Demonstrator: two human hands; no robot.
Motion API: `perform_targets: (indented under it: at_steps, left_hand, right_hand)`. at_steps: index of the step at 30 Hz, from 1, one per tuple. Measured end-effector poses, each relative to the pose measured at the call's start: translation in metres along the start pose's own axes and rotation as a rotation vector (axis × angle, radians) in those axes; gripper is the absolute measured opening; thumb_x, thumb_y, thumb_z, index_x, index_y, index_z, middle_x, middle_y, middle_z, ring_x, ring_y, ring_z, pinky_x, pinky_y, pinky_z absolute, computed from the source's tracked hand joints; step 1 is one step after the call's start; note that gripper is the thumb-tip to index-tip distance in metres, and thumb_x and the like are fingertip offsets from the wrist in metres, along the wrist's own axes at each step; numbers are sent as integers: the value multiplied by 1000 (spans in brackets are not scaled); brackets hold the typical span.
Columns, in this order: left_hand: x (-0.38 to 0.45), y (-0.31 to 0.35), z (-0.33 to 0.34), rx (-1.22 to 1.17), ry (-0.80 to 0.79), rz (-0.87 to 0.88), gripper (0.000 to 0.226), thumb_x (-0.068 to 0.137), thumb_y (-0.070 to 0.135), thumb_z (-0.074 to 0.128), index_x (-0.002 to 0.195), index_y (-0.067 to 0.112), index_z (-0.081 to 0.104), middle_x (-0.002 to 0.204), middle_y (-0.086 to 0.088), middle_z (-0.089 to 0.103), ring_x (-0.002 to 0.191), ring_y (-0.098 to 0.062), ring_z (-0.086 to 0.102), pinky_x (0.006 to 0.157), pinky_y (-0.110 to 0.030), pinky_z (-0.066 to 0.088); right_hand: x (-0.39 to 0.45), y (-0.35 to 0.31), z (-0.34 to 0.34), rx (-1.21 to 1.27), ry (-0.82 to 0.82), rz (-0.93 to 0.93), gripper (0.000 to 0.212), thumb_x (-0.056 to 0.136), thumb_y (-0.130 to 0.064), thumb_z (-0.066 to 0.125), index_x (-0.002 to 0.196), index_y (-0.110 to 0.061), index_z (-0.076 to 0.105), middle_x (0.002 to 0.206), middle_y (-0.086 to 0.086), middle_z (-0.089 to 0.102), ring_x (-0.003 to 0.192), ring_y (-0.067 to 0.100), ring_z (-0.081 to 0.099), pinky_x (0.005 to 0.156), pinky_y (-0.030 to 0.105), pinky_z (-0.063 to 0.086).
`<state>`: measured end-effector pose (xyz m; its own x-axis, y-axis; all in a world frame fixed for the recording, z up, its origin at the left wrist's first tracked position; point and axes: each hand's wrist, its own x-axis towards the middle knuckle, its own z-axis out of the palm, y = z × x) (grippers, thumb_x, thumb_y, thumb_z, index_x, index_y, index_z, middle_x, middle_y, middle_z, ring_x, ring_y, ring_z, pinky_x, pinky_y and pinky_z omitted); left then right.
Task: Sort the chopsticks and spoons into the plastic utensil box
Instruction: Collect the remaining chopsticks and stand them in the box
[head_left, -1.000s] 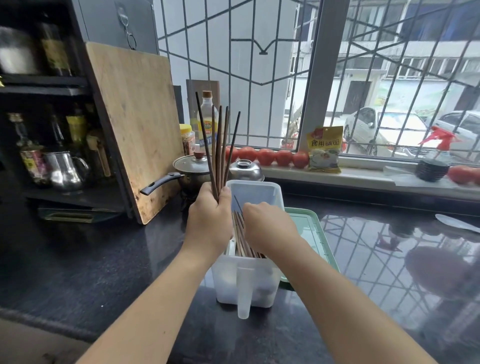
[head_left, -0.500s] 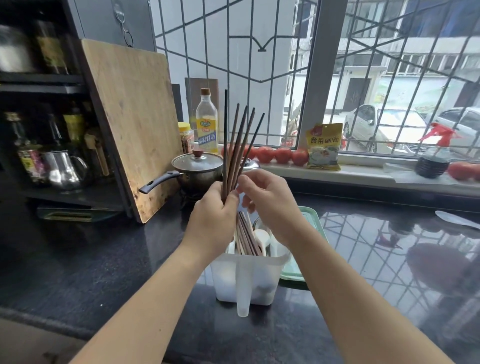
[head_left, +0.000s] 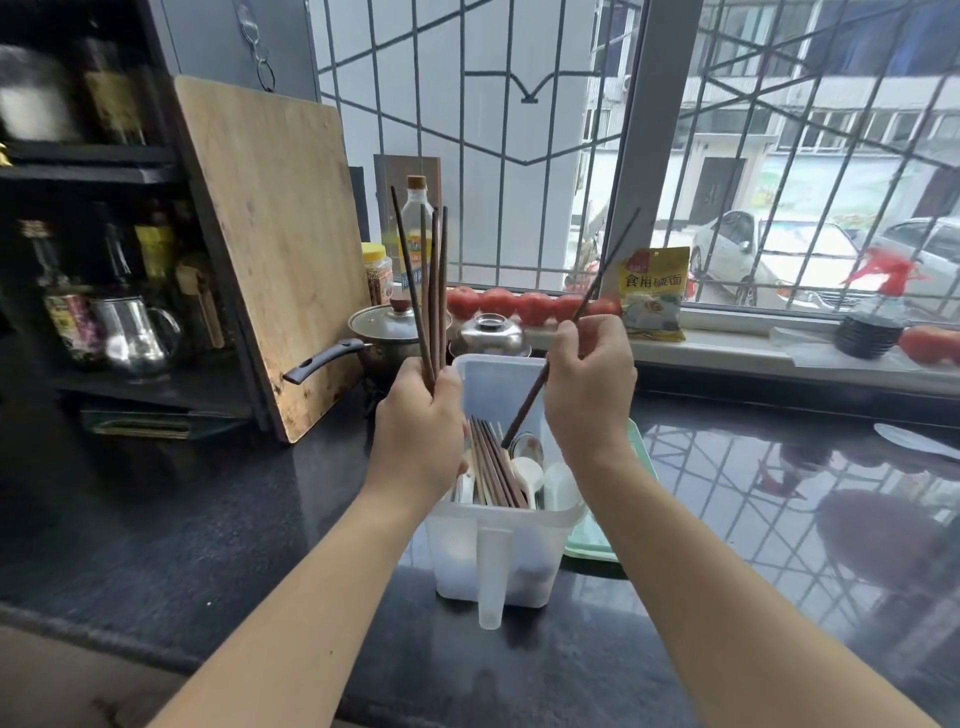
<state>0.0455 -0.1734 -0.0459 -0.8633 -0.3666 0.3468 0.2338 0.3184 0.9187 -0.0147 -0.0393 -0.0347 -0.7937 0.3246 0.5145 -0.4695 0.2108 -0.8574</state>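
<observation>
Running from about 7 o'clock at its lower tip to 1 o'clock at its upper tip, the single chopstick lay tilted across the right hand, pinched between thumb and curled fingers. Its lower tip hung just above the chopsticks and spoons already standing in the plastic utensil box, apart from them as far as could be told. At 9 o'clock from it, the left hand gripped a bundle of chopsticks, near upright, fingers wrapped tight about the lower ends. The right hand was judged nearer the box opening; the coming move would call for sliding the stick down along its own axis. The box stood on the dark worktop, a green tray touching it at 3 o'clock.
</observation>
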Motion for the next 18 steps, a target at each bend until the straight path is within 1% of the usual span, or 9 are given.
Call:
perform_targets:
  at_steps: [1, 2, 4, 5, 7, 10, 14, 16, 18]
  left_hand:
    - [0, 0, 1, -1, 9, 1, 28, 110, 32, 42, 86, 21, 50, 62, -1, 57, 39, -9, 50, 41, -24, 45]
    - [0, 0, 1, 6, 16, 3, 29, 110, 36, 41, 87, 21, 51, 62, 0, 57, 40, -10, 51, 44, -27, 47]
    - [1, -1, 2, 22, 27, 5, 32, 109, 42, 40, 88, 22, 53, 61, 0, 58, 44, -15, 54, 53, -37, 52]
    - [1, -1, 2, 19, 27, -1, 33, 109, 43, 40, 88, 22, 53, 62, 0, 58, 46, -17, 54, 56, -41, 54]
    - [0, 0, 2, -9, 21, -24, 34, 109, 43, 39, 87, 21, 53, 63, -2, 57, 46, -19, 52, 57, -41, 51]
    - [-1, 3, 1, -32, 24, -54, 29, 107, 31, 40, 85, 17, 51, 63, -4, 56, 43, -18, 47, 54, -39, 46]
    - [-1, 3, 1, 9, 13, -37, 18, 104, 22, 40, 89, 18, 50, 67, -7, 58, 50, -22, 49, 58, -47, 51]
    - [-1, 2, 2, 24, 18, -15, 14, 102, 20, 42, 91, 19, 50, 69, -7, 59, 56, -25, 52, 63, -55, 54]
    - [-1, 1, 3, 43, 18, -3, 11, 102, 20, 44, 92, 20, 51, 72, -6, 61, 65, -27, 58, 67, -61, 56]
  right_hand:
    - [-2, 1, 1, -150, -75, -47, 9, 98, -21, 57, 93, -14, 59, 72, -2, 61, 61, 1, 55, 58, 16, 43]
    - [-4, 3, 3, -296, -191, -69, 8, 97, -20, 58, 101, -13, 60, 76, -1, 62, 65, 3, 57, 59, 18, 45]
    - [-7, 8, 8, -564, -443, -48, 23, 94, -20, 58, 117, -17, 56, 91, 3, 64, 80, 20, 63, 70, 32, 51]
    - [-9, 9, 10, -686, -545, -41, 27, 94, -21, 58, 121, -18, 55, 96, 4, 63, 86, 25, 63, 73, 35, 51]
    - [-12, 8, 13, -855, -666, -86, 26, 93, -20, 57, 118, -17, 54, 98, 6, 64, 86, 28, 61, 72, 38, 52]
    - [-15, 9, 13, -988, -704, -176, 13, 91, -17, 53, 102, -14, 47, 90, 5, 60, 78, 29, 56, 59, 35, 42]
    - [-20, 10, 15, -1086, -728, -210, 14, 93, -11, 49, 107, -14, 45, 82, 3, 51, 72, 28, 50, 53, 33, 33]
    - [-17, 11, 16, -1003, -655, -157, 11, 95, -13, 49, 106, -12, 48, 87, 4, 54, 75, 27, 49, 55, 34, 34]
    - [-10, 12, 15, -868, -548, -120, 10, 98, -19, 49, 104, -12, 54, 95, 5, 59, 80, 27, 50, 64, 35, 39]
